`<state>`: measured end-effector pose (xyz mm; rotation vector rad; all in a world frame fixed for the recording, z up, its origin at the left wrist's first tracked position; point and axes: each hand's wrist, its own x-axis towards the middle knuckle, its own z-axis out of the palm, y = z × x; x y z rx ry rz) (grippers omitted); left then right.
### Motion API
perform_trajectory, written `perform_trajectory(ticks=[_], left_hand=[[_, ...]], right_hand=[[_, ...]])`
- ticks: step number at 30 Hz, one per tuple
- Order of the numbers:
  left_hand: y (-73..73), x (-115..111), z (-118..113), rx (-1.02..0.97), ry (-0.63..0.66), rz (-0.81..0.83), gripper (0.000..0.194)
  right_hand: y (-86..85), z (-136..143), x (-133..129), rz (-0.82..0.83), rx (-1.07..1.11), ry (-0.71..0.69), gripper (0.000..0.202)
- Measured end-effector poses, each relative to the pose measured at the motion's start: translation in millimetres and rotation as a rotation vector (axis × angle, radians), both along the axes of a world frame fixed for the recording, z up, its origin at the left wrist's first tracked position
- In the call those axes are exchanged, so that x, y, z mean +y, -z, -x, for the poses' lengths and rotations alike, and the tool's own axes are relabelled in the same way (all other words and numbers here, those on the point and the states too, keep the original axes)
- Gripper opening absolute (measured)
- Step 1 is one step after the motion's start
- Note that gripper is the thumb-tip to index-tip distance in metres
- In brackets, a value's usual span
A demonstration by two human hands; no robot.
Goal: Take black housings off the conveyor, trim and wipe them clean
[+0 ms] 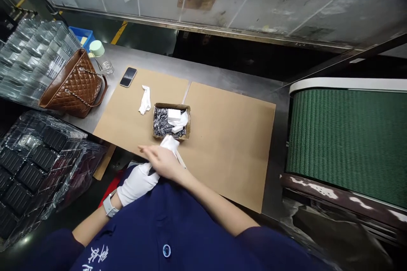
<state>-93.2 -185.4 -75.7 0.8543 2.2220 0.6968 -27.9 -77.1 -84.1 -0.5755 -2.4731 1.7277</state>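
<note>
My left hand (137,183) wears a white glove, and a watch (110,206) sits on that wrist. Its fingers curl in close to my body; a small dark patch shows between them, and I cannot make out what it is. Over these fingertips crosses my bare right hand (163,161), its fingers stretched to the left and slightly blurred. Just beyond it is a crumpled white cloth or glove (171,143), partly covered by the hand. A small open cardboard box (190,122) stands farther on, holding many small dark wrapped pieces (161,123), a white block (174,114) and white crumpled material.
Brown cardboard sheets (229,135) cover the metal table (203,72). On them lie a phone (128,77) and another white cloth (145,100). A brown quilted bag (74,84) and a jar (107,67) stand left. Wrapped black trays (41,156) are lower left; a green conveyor belt (349,144) is right.
</note>
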Motion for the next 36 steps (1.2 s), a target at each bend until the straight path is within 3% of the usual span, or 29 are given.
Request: perform_trajectory(ticks=[3, 8, 12, 17, 20, 23, 26, 30, 33, 36], left_hand=[[-2.2, -2, 1, -0.134, 0.164, -0.138, 0.016], [1.8, -6, 2, -0.178, 0.191, -0.352, 0.025], [6.6, -2, 1, -0.178, 0.170, -0.388, 0.029], [1.3, 8, 1, -0.259, 0.178, -0.451, 0.033], [-1.3, 13, 0, -0.365, 0.132, -0.418, 0.035], [1.5, 15, 0, -0.498, 0.045, -0.299, 0.037], [4.3, 16, 3, -0.582, 0.031, -0.238, 0.037], [-7.1, 12, 20, -0.552, 0.068, -0.215, 0.041], [-23.3, 3, 34, -0.509, 0.014, -0.255, 0.050], [-30.9, -5, 38, -0.442, -0.042, -0.301, 0.054]], right_hand=[[12.4, -4, 7, 0.476, 0.015, 0.245, 0.070], [12.0, -4, 9, 1.011, 0.050, 0.535, 0.064], [1.3, -3, 7, 1.246, 0.086, 0.584, 0.051], [3.3, -7, 7, 1.361, 0.126, 0.590, 0.059], [9.1, -8, 9, 1.286, 0.115, 0.593, 0.058], [14.0, -10, 14, 0.945, 0.177, 0.561, 0.056], [14.7, -11, 24, 0.600, 0.173, 0.377, 0.053], [12.1, 2, 37, 0.502, 0.108, 0.111, 0.060], [23.0, 33, 47, 0.349, 0.062, 0.244, 0.067], [52.3, 66, 64, 0.173, 0.000, 0.447, 0.059]])
